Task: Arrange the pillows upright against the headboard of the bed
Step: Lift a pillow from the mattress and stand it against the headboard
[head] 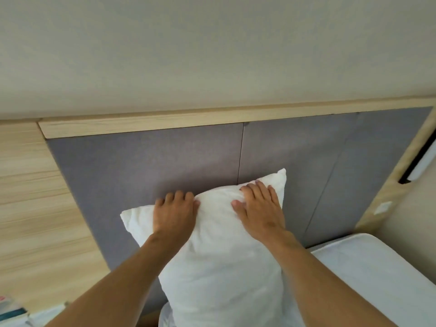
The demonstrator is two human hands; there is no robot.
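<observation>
A white pillow (219, 263) stands on end against the grey padded headboard (132, 166), its top edge tilted up to the right. My left hand (174, 213) grips the pillow's top edge near the left corner, fingers curled over the back. My right hand (259, 206) lies on the top right part, fingers bunching the fabric. The pillow's lower end runs out of the frame.
A light wooden rail (212, 116) caps the headboard. Wooden panelling (30, 197) runs along the left. The white mattress (377, 274) shows at the lower right. A black-framed fitting (422, 159) sits on the wooden side at the far right. Small items (11, 312) lie at the lower left.
</observation>
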